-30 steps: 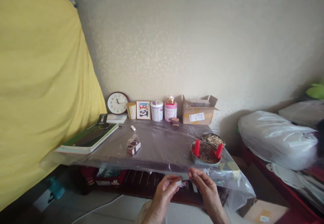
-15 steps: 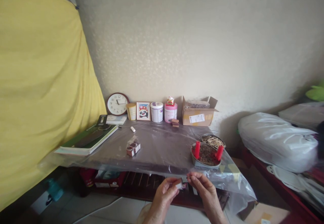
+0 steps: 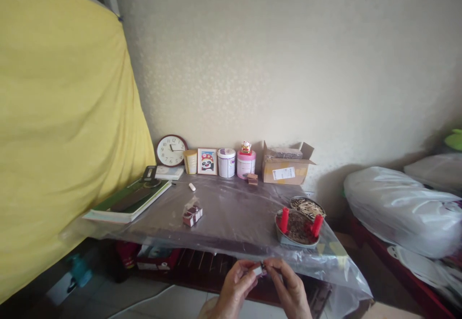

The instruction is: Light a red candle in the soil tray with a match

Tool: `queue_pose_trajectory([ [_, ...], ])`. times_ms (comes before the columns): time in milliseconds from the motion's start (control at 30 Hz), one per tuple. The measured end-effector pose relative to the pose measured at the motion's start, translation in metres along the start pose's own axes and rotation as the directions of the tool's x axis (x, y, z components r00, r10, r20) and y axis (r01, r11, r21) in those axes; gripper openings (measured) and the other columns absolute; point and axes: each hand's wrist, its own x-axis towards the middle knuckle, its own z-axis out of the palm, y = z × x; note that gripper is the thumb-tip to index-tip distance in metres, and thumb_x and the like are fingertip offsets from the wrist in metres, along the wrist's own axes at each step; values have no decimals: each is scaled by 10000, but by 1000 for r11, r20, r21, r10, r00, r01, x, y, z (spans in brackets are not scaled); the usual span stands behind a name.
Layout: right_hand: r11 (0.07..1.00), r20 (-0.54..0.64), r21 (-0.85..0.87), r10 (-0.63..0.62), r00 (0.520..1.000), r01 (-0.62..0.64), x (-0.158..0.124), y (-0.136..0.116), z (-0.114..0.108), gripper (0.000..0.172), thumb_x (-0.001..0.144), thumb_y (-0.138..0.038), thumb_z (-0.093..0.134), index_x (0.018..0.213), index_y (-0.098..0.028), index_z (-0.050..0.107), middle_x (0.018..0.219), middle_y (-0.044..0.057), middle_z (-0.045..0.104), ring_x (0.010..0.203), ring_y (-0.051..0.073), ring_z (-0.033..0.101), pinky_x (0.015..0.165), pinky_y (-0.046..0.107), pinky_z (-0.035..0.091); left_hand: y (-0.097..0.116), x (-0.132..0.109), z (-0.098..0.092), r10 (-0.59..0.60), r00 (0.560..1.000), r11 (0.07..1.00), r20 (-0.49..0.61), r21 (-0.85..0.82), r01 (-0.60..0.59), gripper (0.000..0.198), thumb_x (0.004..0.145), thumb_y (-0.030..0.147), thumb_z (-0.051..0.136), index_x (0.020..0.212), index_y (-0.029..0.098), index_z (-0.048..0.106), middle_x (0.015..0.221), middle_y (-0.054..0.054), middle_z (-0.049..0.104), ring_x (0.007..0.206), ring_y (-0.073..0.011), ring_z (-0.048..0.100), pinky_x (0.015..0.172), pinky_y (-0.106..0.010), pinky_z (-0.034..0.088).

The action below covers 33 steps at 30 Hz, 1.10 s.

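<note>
Both hands out in front of the table, just off its near edge. Left hand: thumb and fingers closed round a small matchbox. Right hand: thumb and forefinger nearly together at the box's right end — apparently pinching a small dark piece, too small to name surely.

Step in hand, by my judgement: close fingertip work where piece and box meet. Next move calls for the left to keep the box firm, the right a light, controlled pinch.

Nearby, on the tabletop: two red candles upright in a tin; matchsticks heaped behind.

Writing: clock numerals readable, 12 at top, maker's name not. Carton carries a white label — print illegible. No brand legible on the purple-and-white canister.
</note>
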Motion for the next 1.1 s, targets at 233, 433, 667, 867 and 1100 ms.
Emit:
queue_pose_trajectory([
  [233, 982, -53, -162, -104, 993, 94, 1, -6, 4, 136, 861, -320, 573, 869, -217, 661, 811, 10, 708, 740, 145, 673, 682, 163, 510, 6, -1, 7, -45, 999, 999, -17, -25, 45, 194, 724, 287, 709, 860, 154, 667, 909, -68, 697, 925, -196, 614, 857, -314, 428],
  [433, 924, -127, -306, -279, 952, 230, 19, -41, -9, 112, 888, -244, 530, 904, -206, 633, 856, 34, 689, 801, 159, 657, 749, 233, 507, 24, 4, 22, -14, 1000, 999, -23, -46, 13, 203, 713, 286, 719, 860, 154, 671, 856, -62, 691, 891, -193, 621, 824, -305, 447],
  [667, 814, -104, -397, -499, 860, 424, 23, -79, -19, 193, 868, -103, 522, 1003, -224, 587, 972, 51, 660, 895, 161, 629, 810, 269, 484, 48, 7, 50, 60, 998, 998, 0, -31, -60, 170, 726, 254, 709, 859, 152, 682, 858, -56, 685, 860, -165, 615, 827, -277, 437],
  [867, 821, -252, -551, -336, 907, 151, 32, -14, -27, 176, 905, -234, 454, 920, -200, 626, 841, 49, 680, 762, 176, 643, 682, 273, 495, 54, -3, 50, 70, 997, 997, 29, -19, -70, 190, 762, 288, 673, 902, 159, 674, 980, -85, 700, 955, -192, 612, 916, -313, 412],
  [1100, 935, -439, -352, -210, 874, 49, 42, -39, -54, 177, 875, -327, 513, 868, -199, 635, 907, 46, 649, 847, 183, 602, 742, 284, 468, 36, 0, 11, -35, 998, 999, -46, -21, 34, 222, 715, 333, 715, 868, 182, 659, 1005, -80, 706, 911, -181, 624, 845, -301, 451],
])
